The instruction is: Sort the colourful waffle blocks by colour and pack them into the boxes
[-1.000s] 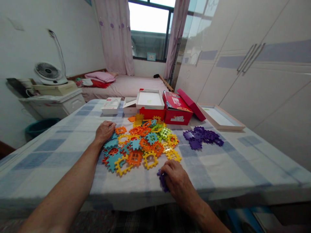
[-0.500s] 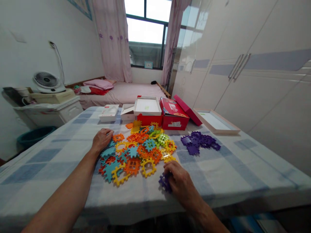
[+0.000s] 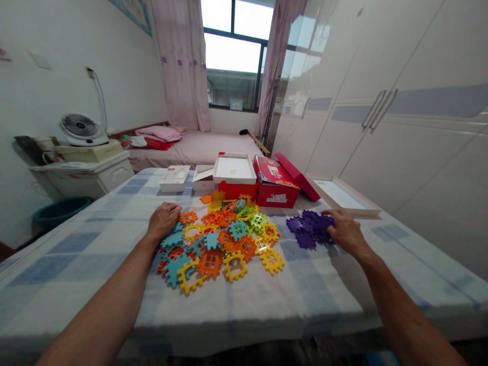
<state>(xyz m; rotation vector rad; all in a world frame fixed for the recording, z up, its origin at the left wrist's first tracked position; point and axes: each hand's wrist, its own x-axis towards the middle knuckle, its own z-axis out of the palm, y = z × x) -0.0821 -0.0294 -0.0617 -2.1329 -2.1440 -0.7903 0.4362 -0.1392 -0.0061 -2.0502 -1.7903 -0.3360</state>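
Note:
A heap of interlocking plastic tiles (image 3: 224, 236) in orange, yellow, teal and green lies in the middle of the checked tablecloth (image 3: 76, 254). My left hand (image 3: 163, 219) rests flat on the heap's left edge, fingers on teal and orange tiles, gripping nothing. To the right is a separate small pile of purple tiles (image 3: 307, 226). My right hand (image 3: 345, 231) lies on that pile's right side, fingertips curled over the purple pieces. Whether a tile is still in those fingers is hidden.
Behind the heap stand a red box (image 3: 276, 184), an open white-lined box (image 3: 234, 170), small white boxes (image 3: 174, 178) and a shallow lid (image 3: 343, 193) at the right. A wardrobe lines the right wall. A fan (image 3: 80, 127) on a cabinet and a bed are at the back left.
My right hand has moved from the table's front edge, where it held a purple tile, up and right to the purple pile. My left hand stayed on the heap.

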